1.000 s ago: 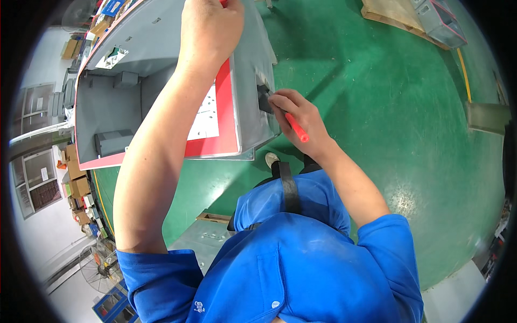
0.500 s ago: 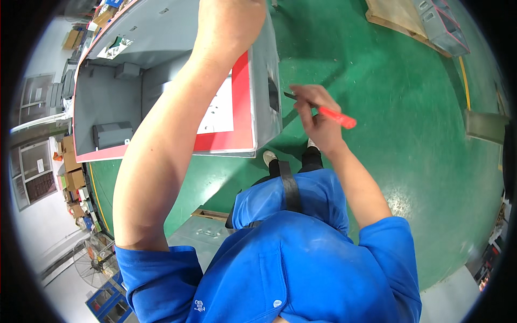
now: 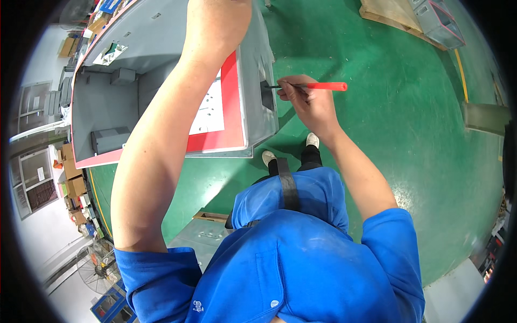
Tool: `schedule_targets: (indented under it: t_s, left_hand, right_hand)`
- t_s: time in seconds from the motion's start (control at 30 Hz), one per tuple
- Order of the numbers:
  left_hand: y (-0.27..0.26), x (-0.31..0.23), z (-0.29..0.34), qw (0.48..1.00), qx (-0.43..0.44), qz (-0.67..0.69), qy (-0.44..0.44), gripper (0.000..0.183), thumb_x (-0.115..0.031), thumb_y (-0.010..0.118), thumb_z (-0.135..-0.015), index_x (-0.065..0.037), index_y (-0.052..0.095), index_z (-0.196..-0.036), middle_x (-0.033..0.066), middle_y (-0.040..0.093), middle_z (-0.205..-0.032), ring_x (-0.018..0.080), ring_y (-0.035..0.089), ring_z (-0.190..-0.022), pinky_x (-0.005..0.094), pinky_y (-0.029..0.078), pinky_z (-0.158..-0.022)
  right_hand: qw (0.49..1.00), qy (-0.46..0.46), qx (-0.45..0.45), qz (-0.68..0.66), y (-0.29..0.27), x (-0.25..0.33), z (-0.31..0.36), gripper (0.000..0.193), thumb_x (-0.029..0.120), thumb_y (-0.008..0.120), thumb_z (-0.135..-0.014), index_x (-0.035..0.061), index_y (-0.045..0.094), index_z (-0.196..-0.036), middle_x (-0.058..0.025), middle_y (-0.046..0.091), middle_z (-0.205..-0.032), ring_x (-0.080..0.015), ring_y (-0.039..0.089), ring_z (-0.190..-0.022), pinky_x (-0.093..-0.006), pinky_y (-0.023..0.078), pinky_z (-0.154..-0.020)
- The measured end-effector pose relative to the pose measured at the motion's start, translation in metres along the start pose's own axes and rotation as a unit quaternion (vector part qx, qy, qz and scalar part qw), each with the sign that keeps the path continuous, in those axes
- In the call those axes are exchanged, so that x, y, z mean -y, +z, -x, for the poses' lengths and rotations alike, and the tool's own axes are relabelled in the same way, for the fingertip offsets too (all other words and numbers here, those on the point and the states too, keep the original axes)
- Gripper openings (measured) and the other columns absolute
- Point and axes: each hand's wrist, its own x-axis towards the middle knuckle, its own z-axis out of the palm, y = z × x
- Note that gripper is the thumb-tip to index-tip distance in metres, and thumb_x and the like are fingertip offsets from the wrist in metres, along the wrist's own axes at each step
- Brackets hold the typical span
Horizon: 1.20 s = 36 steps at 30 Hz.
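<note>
In my right hand is a slim red-handled file, held in closed fingers with its thin dark blade pointing left. The blade's tip meets a rectangular cutout in the side of a large grey metal cabinet. My left hand reaches across the cabinet to its upper part, and its fingers are cut off by the picture's upper edge. Red edging and a white sheet with dark marks show on the cabinet's front frame, partly behind my left forearm.
Inside the cabinet are a grey box and a paper packet. A wooden pallet carries another grey cabinet at the far right. Cartons line the left wall, near a standing fan. The floor is green.
My right hand has moved slightly up and left, bringing the file's tip to the cutout. The file has turned from slanted to nearly level. My left hand has shifted slightly left with the view.
</note>
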Motion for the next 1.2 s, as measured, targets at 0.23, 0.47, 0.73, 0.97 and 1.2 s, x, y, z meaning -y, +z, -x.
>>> schedule_targets:
  t_s: [0.23, 0.47, 0.73, 0.97, 1.2]
  left_hand:
    - [0.001, -0.001, 0.0, 1.0, -0.002, 0.014, 0.005, 0.041, 0.009, 0.043, -0.074, 0.002, 0.058, -0.111, 0.0216, 0.054, -0.115, 0.03, 0.052, -0.11, 0.0285, 0.037, -0.093]
    - [0.0, 0.0, 0.002, 1.0, -0.007, 0.009, -0.008, 0.039, 0.008, 0.043, -0.074, 0.001, 0.06, -0.108, 0.0229, 0.056, -0.114, 0.0312, 0.054, -0.108, 0.0291, 0.039, -0.092]
    - [0.002, 0.002, 0.0, 1.0, -0.005, -0.019, -0.017, 0.04, 0.009, 0.043, -0.073, 0.001, 0.06, -0.108, 0.0217, 0.057, -0.114, 0.0307, 0.054, -0.107, 0.0295, 0.04, -0.091]
    - [0.007, 0.014, -0.001, 0.999, -0.024, 0.0, 0.024, 0.04, 0.008, 0.044, -0.072, 0.001, 0.06, -0.108, 0.0213, 0.056, -0.116, 0.0307, 0.054, -0.107, 0.0291, 0.04, -0.091]
    - [0.002, 0.01, -0.002, 1.0, -0.007, -0.029, -0.004, 0.04, 0.007, 0.044, -0.073, 0.0, 0.06, -0.109, 0.0216, 0.055, -0.117, 0.0319, 0.053, -0.108, 0.0295, 0.039, -0.092]
  right_hand:
    - [0.977, -0.143, 0.033, 0.152, 0.004, -0.013, 0.008, 0.017, -0.003, 0.059, -0.077, 0.0031, 0.059, -0.092, -0.0117, 0.06, -0.095, -0.0318, 0.06, -0.076, -0.0343, 0.051, -0.064]
    - [0.972, -0.158, 0.061, 0.161, 0.001, -0.004, 0.004, 0.015, -0.003, 0.058, -0.081, 0.0014, 0.06, -0.094, -0.0113, 0.061, -0.095, -0.0239, 0.063, -0.079, -0.0294, 0.053, -0.068]
    - [0.966, -0.191, 0.067, 0.164, -0.011, -0.006, 0.003, 0.017, -0.004, 0.059, -0.076, 0.0013, 0.058, -0.092, -0.01, 0.06, -0.096, -0.0275, 0.061, -0.079, -0.0323, 0.052, -0.066]
    - [0.963, -0.206, 0.068, 0.163, -0.009, -0.002, -0.004, 0.014, -0.003, 0.059, -0.074, 0.001, 0.058, -0.088, -0.0099, 0.061, -0.09, -0.0287, 0.061, -0.076, -0.0334, 0.051, -0.064]
    - [0.957, -0.18, 0.128, 0.19, -0.015, 0.003, -0.009, 0.014, -0.004, 0.058, -0.08, 0.0001, 0.059, -0.093, -0.0117, 0.061, -0.095, -0.0263, 0.063, -0.081, -0.0314, 0.052, -0.069]
